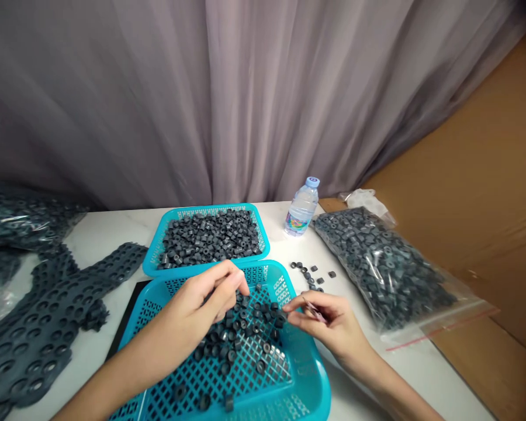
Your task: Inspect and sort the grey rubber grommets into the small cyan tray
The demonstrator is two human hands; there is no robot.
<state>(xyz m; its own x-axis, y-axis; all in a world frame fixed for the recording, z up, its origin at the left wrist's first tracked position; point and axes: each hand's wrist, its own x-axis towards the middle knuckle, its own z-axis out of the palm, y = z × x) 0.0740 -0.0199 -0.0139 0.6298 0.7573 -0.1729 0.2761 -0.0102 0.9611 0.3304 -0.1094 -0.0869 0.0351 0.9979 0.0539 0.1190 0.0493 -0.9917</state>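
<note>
My left hand (206, 301) hovers over the near blue perforated basket (307, 374), its fingers pinched together above a heap of small dark grey rubber rings (241, 333); what it pinches is hidden. My right hand (328, 318) rests at the basket's right rim, with thumb and forefinger closed on a thin dark tool (312, 310) I cannot name. Behind, a second blue basket (158, 234) is filled with the same grey rings.
Grey punched rubber sheets (39, 327) lie at the left, with bagged ones behind. A clear bag of rings (386, 275) lies at the right, a few loose rings (309, 275) beside it. A small water bottle (302, 207) stands at the back. Cardboard (486, 193) leans right.
</note>
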